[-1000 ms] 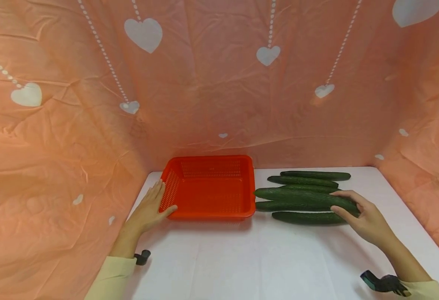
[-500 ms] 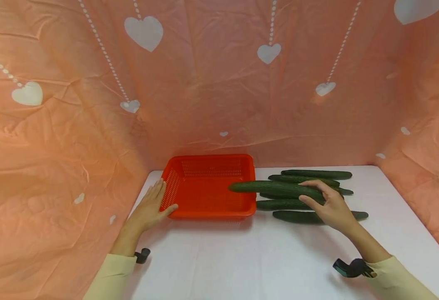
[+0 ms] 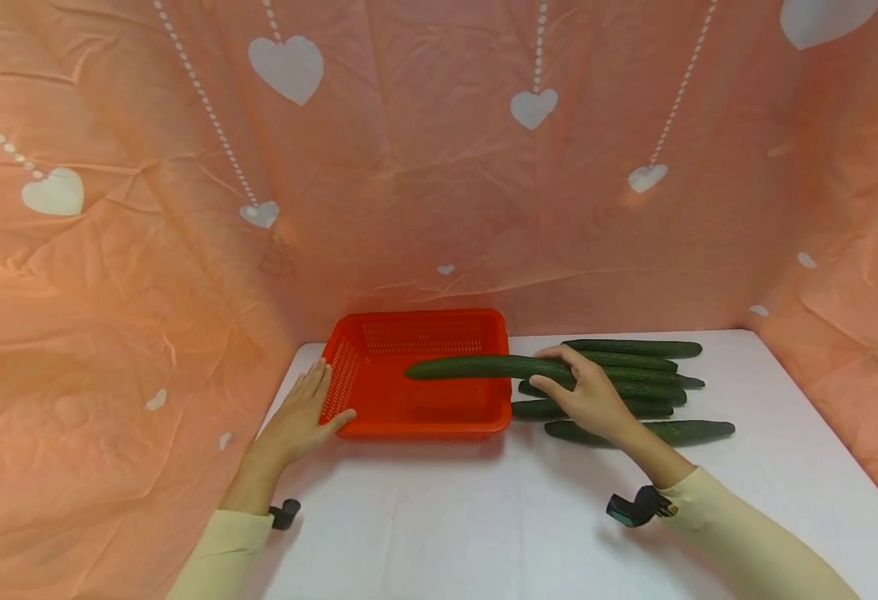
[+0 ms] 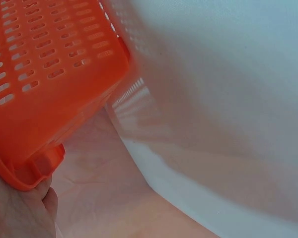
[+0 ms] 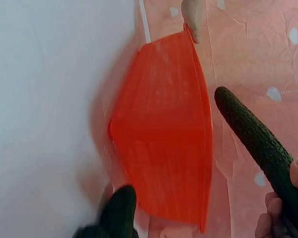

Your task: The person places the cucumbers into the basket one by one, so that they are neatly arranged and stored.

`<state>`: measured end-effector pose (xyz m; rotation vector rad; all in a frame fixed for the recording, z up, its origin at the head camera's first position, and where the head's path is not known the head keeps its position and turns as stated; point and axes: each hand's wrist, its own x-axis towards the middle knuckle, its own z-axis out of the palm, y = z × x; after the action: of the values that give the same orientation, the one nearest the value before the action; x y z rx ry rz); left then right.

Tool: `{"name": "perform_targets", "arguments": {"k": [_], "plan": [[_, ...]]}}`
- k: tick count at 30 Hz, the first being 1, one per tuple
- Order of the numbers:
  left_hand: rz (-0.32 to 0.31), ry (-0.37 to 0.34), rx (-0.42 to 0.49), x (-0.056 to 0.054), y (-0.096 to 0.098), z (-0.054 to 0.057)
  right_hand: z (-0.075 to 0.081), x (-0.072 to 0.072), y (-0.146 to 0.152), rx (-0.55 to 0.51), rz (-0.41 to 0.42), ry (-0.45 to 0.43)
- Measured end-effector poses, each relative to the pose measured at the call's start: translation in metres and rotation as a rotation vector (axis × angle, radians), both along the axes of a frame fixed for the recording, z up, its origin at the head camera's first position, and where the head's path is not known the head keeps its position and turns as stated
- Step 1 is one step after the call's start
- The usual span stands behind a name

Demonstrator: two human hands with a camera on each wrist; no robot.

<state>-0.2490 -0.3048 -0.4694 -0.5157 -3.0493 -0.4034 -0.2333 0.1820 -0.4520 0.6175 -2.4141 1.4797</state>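
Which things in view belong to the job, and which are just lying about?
Likely the job: cucumber in the right hand; red basket, touched by the left hand; probably the loose cucumbers beside it.
Just around: white table; heart-print backdrop; black wrist devices.

Can't see right end of held cucumber (image 3: 484,367) in head view, lost behind right hand (image 3: 585,396). Can't trace middle of frontmost cucumber (image 3: 694,432) on table (image 3: 439,517), covered by same hand. Getting only part of basket (image 4: 54,119) in left wrist view, chopped at left and top edges. Can't count blurry cucumbers (image 5: 119,213) at bottom of right wrist view.
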Motion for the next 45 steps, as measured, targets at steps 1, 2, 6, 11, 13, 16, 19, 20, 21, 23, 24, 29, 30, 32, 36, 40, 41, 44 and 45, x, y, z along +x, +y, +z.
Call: {"name": "perform_targets", "arguments": {"k": [1,2,6,11,13,16,19,20,21,23,24,29,30,32,36,40,41,44,45], "plan": [[0.0,0.004,-0.002,0.0,0.0,0.0,0.0,-0.002,-0.004,-0.007,0.01,-0.006],[0.0,0.006,-0.004,-0.001,0.0,0.0,0.0,-0.004,-0.009,-0.015,0.023,-0.016],[-0.004,0.012,-0.004,-0.001,0.0,0.0,-0.001,-0.01,-0.028,-0.022,0.048,-0.04],[-0.019,0.02,0.012,0.0,0.002,0.001,0.0,-0.016,-0.051,-0.019,0.08,-0.052],[-0.018,0.024,0.011,-0.001,0.002,0.001,-0.001,-0.019,-0.06,-0.018,0.09,-0.065],[-0.011,0.024,0.007,-0.001,0.002,0.001,-0.001,-0.023,-0.073,-0.008,0.102,-0.084],[-0.007,0.026,0.0,-0.001,0.002,0.002,-0.001,-0.026,-0.085,-0.003,0.118,-0.108],[-0.01,0.031,0.002,-0.001,0.003,0.003,-0.001,-0.027,-0.089,0.002,0.121,-0.113],[-0.012,0.033,0.005,-0.001,0.003,0.003,0.0,-0.028,-0.093,0.002,0.124,-0.12],[-0.015,0.037,0.015,-0.001,0.004,0.004,0.0,-0.029,-0.1,0.002,0.132,-0.132],[-0.016,0.035,0.02,-0.001,0.004,0.004,-0.001,-0.03,-0.103,0.007,0.131,-0.133],[-0.001,0.003,0.03,0.001,0.004,0.003,-0.003,-0.032,-0.117,0.009,0.146,-0.149],[0.003,0.0,0.027,0.001,0.003,0.002,-0.004,-0.033,-0.119,0.013,0.15,-0.15],[0.003,-0.001,0.027,0.001,0.002,0.002,-0.005,-0.034,-0.123,0.027,0.152,-0.144],[-0.001,0.004,0.03,-0.001,0.001,0.001,-0.005,-0.035,-0.132,0.057,0.142,-0.157],[0.0,0.006,0.03,-0.001,0.001,0.0,-0.007,-0.036,-0.139,0.07,0.155,-0.182],[0.0,0.006,0.032,-0.001,0.001,0.0,-0.009,-0.037,-0.141,0.079,0.156,-0.177],[0.002,0.005,0.031,-0.001,0.002,0.0,-0.011,-0.037,-0.144,0.09,0.161,-0.186],[0.002,0.005,0.027,-0.001,0.002,0.0,-0.011,-0.037,-0.144,0.092,0.161,-0.187]]}}
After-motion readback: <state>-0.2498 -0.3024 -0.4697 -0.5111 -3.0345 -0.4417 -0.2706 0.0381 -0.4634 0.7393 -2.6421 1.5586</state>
